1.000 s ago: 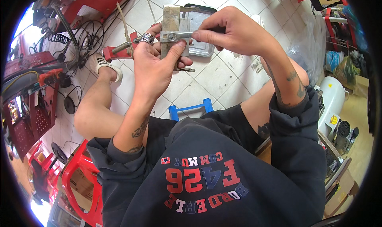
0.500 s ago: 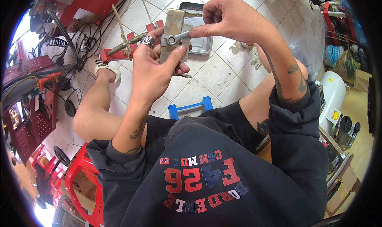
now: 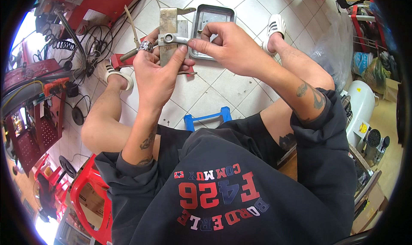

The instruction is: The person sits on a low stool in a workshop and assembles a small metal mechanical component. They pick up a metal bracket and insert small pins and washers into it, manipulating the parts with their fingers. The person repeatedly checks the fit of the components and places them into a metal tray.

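My left hand (image 3: 155,75) holds a worn metal bracket (image 3: 168,21) upright, its thumb pressed on the front and the fingers wrapped behind. Thin tabs stick out at the bracket's top and bottom. Across its face lies a grey metal lever (image 3: 177,39), with a round holed end over the bracket and its arm pointing right. The thumb and bent forefinger of my right hand (image 3: 229,47) close on the tip of that lever. A ring sits on a left finger. Behind the bracket, the left fingers are partly hidden.
A metal tray (image 3: 219,16) lies on the tiled floor beyond my right hand. At the left are a red stand with a spring (image 3: 128,54), black cables (image 3: 96,43) and a red chair (image 3: 92,180). A blue frame (image 3: 208,116) stands between my legs, a white tank (image 3: 359,109) at right.
The bracket and both hands have shifted left. The lever has swung from pointing up and right to nearly level, and my right hand has come down with its tip.
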### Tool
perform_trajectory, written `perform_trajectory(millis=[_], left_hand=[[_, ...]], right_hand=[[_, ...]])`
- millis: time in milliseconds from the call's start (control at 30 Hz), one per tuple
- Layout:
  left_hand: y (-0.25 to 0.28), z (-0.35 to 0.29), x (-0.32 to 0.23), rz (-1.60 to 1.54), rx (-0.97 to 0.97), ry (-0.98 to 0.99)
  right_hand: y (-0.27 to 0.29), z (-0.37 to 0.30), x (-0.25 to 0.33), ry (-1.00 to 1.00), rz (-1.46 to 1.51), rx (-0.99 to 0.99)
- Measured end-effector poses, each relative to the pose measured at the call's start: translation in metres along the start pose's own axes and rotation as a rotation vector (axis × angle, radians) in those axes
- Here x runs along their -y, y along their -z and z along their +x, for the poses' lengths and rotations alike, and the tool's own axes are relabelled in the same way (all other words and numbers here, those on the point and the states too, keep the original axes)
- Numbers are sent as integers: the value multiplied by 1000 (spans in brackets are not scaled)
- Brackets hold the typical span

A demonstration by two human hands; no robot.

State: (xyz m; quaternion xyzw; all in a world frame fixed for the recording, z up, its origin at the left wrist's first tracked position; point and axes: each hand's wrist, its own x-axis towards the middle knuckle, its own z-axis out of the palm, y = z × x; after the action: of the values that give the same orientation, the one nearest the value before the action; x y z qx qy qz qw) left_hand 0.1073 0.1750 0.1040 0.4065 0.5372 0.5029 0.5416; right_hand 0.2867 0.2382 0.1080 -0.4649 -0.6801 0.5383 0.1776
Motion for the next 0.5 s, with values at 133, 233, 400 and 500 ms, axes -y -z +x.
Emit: perform_trajectory(millis=[133, 233, 400, 500], left_hand=[[1, 2, -2, -91, 34, 14], [-2, 0, -7, -147, 56, 36], [-4, -2, -8, -163, 17, 1], [-2, 3, -3, -168, -58, 17]], right_hand=[[21, 4, 8, 105, -113, -1], [34, 2, 15, 306, -216, -54], [29, 5, 14, 238, 64, -32], [24, -1, 24, 150, 116, -9]])
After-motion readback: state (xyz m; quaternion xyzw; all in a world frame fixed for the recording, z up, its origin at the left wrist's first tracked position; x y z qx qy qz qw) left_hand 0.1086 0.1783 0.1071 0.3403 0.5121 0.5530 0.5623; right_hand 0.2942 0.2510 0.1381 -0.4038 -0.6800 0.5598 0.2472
